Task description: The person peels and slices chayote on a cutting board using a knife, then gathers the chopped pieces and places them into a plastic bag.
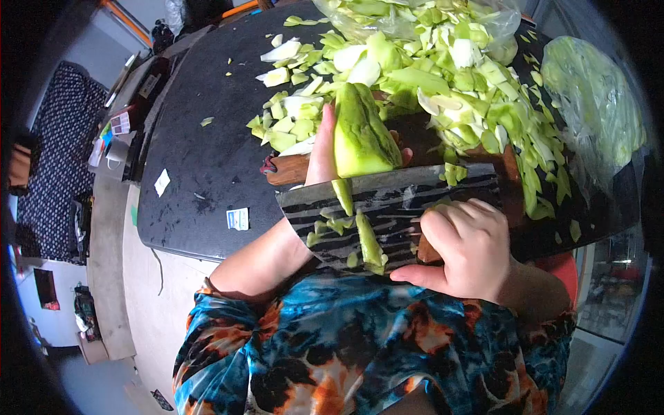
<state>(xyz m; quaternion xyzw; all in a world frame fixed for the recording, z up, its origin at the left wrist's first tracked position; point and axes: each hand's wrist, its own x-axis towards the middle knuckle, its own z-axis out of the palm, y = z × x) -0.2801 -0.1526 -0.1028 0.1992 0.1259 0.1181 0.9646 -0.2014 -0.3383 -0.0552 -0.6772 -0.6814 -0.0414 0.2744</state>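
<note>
My left hand (320, 158) is wrapped round a thick green vegetable stem (363, 135), partly peeled with darker streaks. Its thumb lies along the left side and fingertips show at the right. In my right hand (472, 242) is the wooden handle of a broad cleaver (408, 207). The dark blade lies across in front of the stem, its face toward me, with green peel strips (369, 242) stuck to it. Whether the blade touches the stem I cannot tell. Beneath them is a wooden cutting board (289, 170), mostly hidden.
Pale green slices (477, 90) are heaped behind and right of the board, some in a clear plastic bag (498, 17). Another plastic bag (591, 104) of green pieces stands at the right. A small blue-and-white packet (237, 219) lies on the black table (187, 152).
</note>
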